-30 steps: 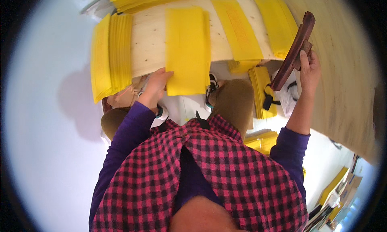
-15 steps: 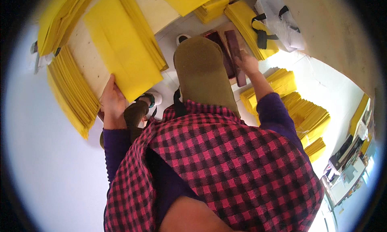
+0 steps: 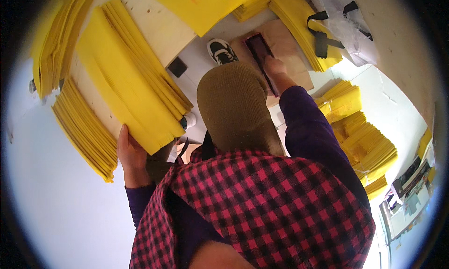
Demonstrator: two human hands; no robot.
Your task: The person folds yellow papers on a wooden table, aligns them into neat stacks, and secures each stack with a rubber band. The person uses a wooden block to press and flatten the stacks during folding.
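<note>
Yellow folded fabric pieces (image 3: 126, 91) lie in a layered pile on a pale wooden tabletop (image 3: 149, 16) at the left. My left hand (image 3: 132, 154) grips the near corner of this pile, thumb along the edge. Out to the right, my right hand (image 3: 275, 67) is closed over a shallow, long dark red tray (image 3: 256, 47). The long dark red bar it held earlier seems to be down inside the tray, mostly hidden by my fingers. The tray rests on a brown cardboard sheet (image 3: 297, 72).
More yellow fabric stacks stand at the far left (image 3: 61, 39), along the left table edge (image 3: 86, 133), and at right (image 3: 369, 147). A clear plastic bag with black straps (image 3: 348, 30) sits by another yellow stack (image 3: 301, 30). My shoe (image 3: 222, 51) shows beyond my knee.
My right hand has brought the dark red bar from beside the tray over onto it. The left hand stays at the yellow pile, whose layers have fanned apart. The view has shifted.
</note>
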